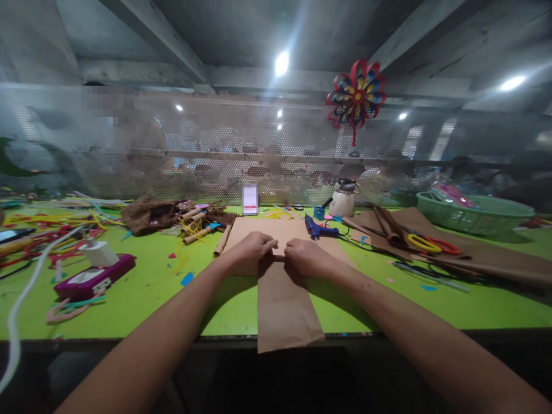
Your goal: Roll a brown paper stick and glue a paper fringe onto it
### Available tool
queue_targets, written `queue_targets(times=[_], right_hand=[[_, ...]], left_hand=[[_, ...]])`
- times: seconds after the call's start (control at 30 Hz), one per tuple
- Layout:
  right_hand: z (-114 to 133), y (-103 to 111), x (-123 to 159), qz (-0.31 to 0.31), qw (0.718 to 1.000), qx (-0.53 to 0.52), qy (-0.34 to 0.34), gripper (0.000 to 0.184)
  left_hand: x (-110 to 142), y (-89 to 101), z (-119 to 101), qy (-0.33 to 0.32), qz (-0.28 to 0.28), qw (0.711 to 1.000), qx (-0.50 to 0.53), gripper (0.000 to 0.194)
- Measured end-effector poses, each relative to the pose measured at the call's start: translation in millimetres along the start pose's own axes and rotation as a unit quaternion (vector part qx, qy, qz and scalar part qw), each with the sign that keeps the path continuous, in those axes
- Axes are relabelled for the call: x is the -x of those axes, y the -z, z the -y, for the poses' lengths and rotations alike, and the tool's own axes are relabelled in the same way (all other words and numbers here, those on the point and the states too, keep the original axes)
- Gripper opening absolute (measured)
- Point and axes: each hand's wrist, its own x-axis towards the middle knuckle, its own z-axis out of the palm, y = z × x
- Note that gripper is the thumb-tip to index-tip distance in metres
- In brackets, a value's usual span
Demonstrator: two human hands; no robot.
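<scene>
A strip of brown kraft paper [285, 310] runs from my hands toward me, and its near end hangs over the table's front edge. My left hand [252, 250] is closed, its fingers pinching the left side of the strip's far end. On the right side of that end, my right hand [305, 257] is closed in a like pinch. Between the two hands the paper's far edge looks folded or rolled into a narrow dark band. Beneath both hands lies a flat tan board [245, 230]. A blue glue gun [319, 229] rests just beyond my right hand.
Left stands a purple power strip [95, 277] with a white charger [99, 252]. Paper rolls [196, 227] lie farther back near a phone [249, 199]. Brown paper sheets [487, 256], scissors [431, 244] and a green basket [474, 215] occupy the right. A pinwheel flower [357, 96] hangs on mesh.
</scene>
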Motion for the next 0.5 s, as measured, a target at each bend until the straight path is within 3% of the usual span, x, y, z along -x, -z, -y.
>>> queue_targets(times=[0.1,0.27,0.4,0.5], right_hand=[[5.3,3.5,-1.8,-0.047,0.999,0.013,0.013,0.01],[6.9,2.0,-2.9,-0.104,0.993,0.037,0.041,0.009],[6.1,-1.5,-2.9,-0.136,0.989,0.034,0.042,0.009],[4.0,-3.4,-2.5,-0.16,0.987,-0.03,0.016,0.009]], left_hand=[[-1.8,6.1,2.2,0.01,0.025,0.999,-0.027,0.041],[2.9,10.7,2.6,0.032,0.078,0.995,0.057,0.046],[3.0,6.6,5.3,0.048,0.086,0.987,0.125,0.048],[0.9,2.7,9.3,0.063,0.071,0.984,0.151,0.049]])
